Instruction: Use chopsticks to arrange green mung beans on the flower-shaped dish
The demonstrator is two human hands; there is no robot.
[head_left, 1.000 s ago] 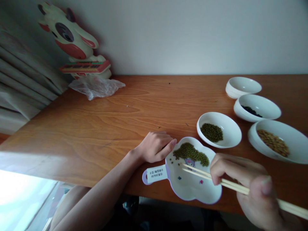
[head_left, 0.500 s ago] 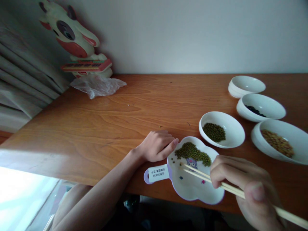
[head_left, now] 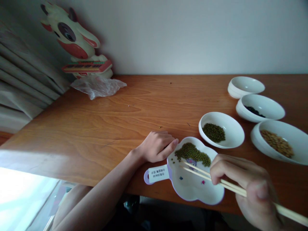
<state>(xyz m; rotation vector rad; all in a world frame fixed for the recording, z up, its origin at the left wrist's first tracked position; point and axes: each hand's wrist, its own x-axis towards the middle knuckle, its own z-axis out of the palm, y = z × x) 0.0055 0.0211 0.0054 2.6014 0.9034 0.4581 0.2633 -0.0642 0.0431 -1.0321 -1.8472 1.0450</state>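
Right hand [head_left: 250,189] grips chopsticks [head_left: 204,173] over flower-shaped plate [head_left: 192,189]; left hand [head_left: 156,147], loosely curled, steadies its rim. Mung beans [head_left: 192,153] could slip, scatter beyond plate.

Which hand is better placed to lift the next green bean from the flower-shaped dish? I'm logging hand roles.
Right. The right hand holds the chopsticks, tips slightly apart over the dish beside the green beans. The left hand lies curled on the table, touching the dish's rim.

White, lilac-rimmed dish [head_left: 192,189] with green beans [head_left: 192,153]; pale wooden chopsticks [head_left: 204,175]; orange-brown table [head_left: 120,115]
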